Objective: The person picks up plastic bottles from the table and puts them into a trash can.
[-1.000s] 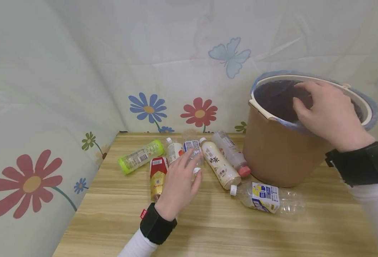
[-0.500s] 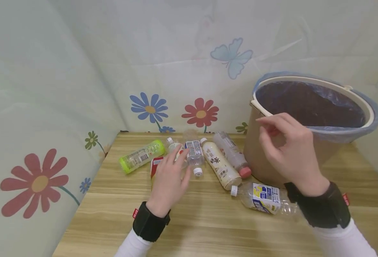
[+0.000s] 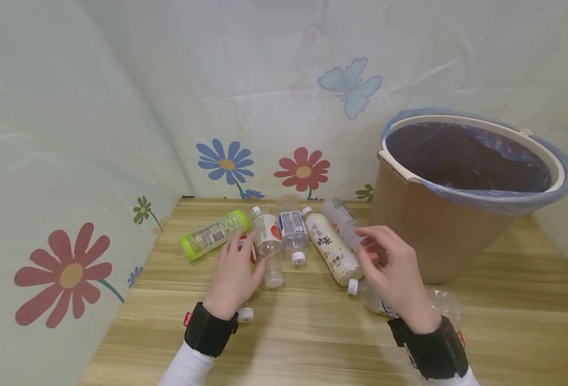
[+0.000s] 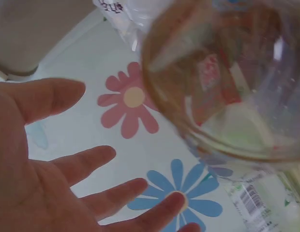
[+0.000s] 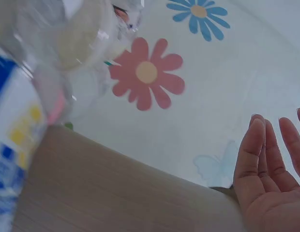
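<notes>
- The left hand (image 3: pixel 236 273) lies low over the wooden table (image 3: pixel 313 343), palm down, fingers straight and slightly spread; it holds nothing. The left wrist view shows the same open palm (image 4: pixel 38 183).
- Under the left hand's fingers lies the red-labelled bottle (image 3: pixel 252 252), mostly hidden by the hand, with its white cap showing near the wrist.
- Just right of the fingertips lies a clear bottle with a white label (image 3: pixel 268 244), neck pointing towards the near edge.
- The green bottle (image 3: pixel 211 234) lies on its side at the far left of the row, apart from the hand.
- The right hand (image 3: pixel 395 273) hovers over the crushed clear bottle with the blue label (image 3: pixel 385 303), fingers loosely bent and parted, gripping nothing. The right wrist view shows them nearly straight (image 5: pixel 271 183).
- The index finger reaches near the pink-capped clear bottle (image 3: pixel 344 220), which lies beside the bin; whether it touches cannot be told.
- The milk tea bottle (image 3: pixel 331 251) lies just left of the right hand, and a small clear bottle with a blue label (image 3: pixel 292 230) lies further left.
- The brown bin (image 3: pixel 433 236), lined with a blue bag, stands at the right far side of the table.
</notes>
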`<state>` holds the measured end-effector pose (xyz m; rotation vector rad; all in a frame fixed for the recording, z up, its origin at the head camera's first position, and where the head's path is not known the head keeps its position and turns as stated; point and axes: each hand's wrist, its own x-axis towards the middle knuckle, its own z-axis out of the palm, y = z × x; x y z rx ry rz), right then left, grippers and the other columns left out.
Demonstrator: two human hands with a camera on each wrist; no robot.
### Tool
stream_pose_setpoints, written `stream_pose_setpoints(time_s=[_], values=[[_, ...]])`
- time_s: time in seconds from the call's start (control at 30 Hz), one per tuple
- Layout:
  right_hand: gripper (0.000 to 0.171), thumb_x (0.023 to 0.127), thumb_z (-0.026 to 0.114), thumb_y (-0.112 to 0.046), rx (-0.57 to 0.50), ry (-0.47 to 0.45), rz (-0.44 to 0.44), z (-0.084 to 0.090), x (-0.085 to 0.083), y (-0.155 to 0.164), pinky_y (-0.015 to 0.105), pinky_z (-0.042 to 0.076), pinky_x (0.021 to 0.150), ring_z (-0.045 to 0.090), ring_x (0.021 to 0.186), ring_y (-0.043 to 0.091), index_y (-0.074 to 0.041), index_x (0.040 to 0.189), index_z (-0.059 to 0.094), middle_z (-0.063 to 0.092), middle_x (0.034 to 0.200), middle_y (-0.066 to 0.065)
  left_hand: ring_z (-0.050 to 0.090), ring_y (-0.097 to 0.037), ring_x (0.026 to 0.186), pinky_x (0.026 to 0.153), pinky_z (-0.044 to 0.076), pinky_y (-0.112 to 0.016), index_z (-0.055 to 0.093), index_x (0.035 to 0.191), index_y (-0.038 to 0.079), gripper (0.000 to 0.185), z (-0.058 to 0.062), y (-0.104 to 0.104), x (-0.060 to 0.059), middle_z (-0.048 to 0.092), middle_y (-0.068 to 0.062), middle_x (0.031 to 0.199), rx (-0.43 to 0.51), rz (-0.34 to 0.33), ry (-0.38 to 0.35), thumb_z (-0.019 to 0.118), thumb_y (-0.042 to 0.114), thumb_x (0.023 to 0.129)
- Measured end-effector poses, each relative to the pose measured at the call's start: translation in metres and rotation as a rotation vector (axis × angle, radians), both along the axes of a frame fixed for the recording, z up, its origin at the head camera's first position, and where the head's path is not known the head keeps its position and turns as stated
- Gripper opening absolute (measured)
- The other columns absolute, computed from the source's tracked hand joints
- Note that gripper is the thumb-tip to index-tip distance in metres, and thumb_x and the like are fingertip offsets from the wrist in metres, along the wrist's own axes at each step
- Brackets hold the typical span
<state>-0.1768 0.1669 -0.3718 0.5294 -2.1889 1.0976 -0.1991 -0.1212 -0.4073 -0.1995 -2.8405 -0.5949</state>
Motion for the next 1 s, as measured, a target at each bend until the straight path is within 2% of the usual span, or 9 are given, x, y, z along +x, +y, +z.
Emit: stream_pose_setpoints(time_s=[0.17,0.33,0.43,0.7,0.9,1.0], values=[[0.033,0.086,0.070,0.003,0.062,-0.081,0.018,-0.016,0.000,-0.008,0.018,0.056,0.070,0.068,0.088,0.017,-0.005,0.118,0.068,0.070,0.110,0.007,0.052,-0.053,0.128,0.105,0.046,-0.065,0.039,0.155,0.013,0.073,-0.004,-0.008,-0.004,0.031,-0.027,0.161,-0.035,0.024,-0.095,0.068,0.039,0.094],[0.038,0.089,0.070,-0.003,0.102,-0.152,0.047,-0.022,0.000,-0.014,0.036,0.060,0.076,0.069,0.096,0.025,-0.007,0.127,0.064,0.067,0.120,0.009,0.054,-0.053,0.127,0.102,0.049,-0.064,0.032,0.158,0.014,0.078,-0.007,-0.011,-0.007,0.025,-0.026,0.163,-0.026,0.037,-0.170,0.067,0.040,0.094],[0.041,0.090,0.070,-0.003,0.101,-0.165,0.058,-0.024,-0.001,-0.017,0.045,0.061,0.080,0.070,0.098,0.027,-0.007,0.130,0.063,0.066,0.123,0.012,0.053,-0.053,0.129,0.103,0.049,-0.064,0.030,0.159,0.014,0.079,-0.008,-0.012,-0.009,0.023,-0.026,0.164,-0.013,0.044,-0.200,0.067,0.042,0.094],[0.043,0.089,0.070,-0.001,0.109,-0.169,0.057,-0.029,-0.002,-0.021,0.040,0.061,0.082,0.069,0.103,0.027,-0.007,0.131,0.062,0.067,0.123,0.010,0.053,-0.056,0.127,0.101,0.050,-0.064,0.026,0.160,0.012,0.084,-0.014,-0.017,-0.012,0.019,-0.029,0.164,0.007,0.060,-0.253,0.067,0.043,0.094],[0.043,0.088,0.071,-0.001,0.120,-0.176,0.058,-0.032,-0.002,-0.023,0.039,0.061,0.080,0.069,0.100,0.025,-0.004,0.130,0.062,0.067,0.122,0.011,0.057,-0.057,0.120,0.092,0.055,-0.061,0.024,0.161,0.013,0.085,-0.021,-0.020,-0.012,0.017,-0.031,0.164,0.008,0.066,-0.289,0.067,0.044,0.094],[0.042,0.089,0.070,-0.002,0.126,-0.183,0.066,-0.033,-0.001,-0.025,0.039,0.061,0.080,0.069,0.098,0.026,-0.002,0.130,0.062,0.068,0.122,0.012,0.055,-0.057,0.123,0.094,0.055,-0.061,0.023,0.161,0.013,0.086,-0.025,-0.020,-0.012,0.018,-0.033,0.163,0.018,0.064,-0.300,0.067,0.043,0.093]])
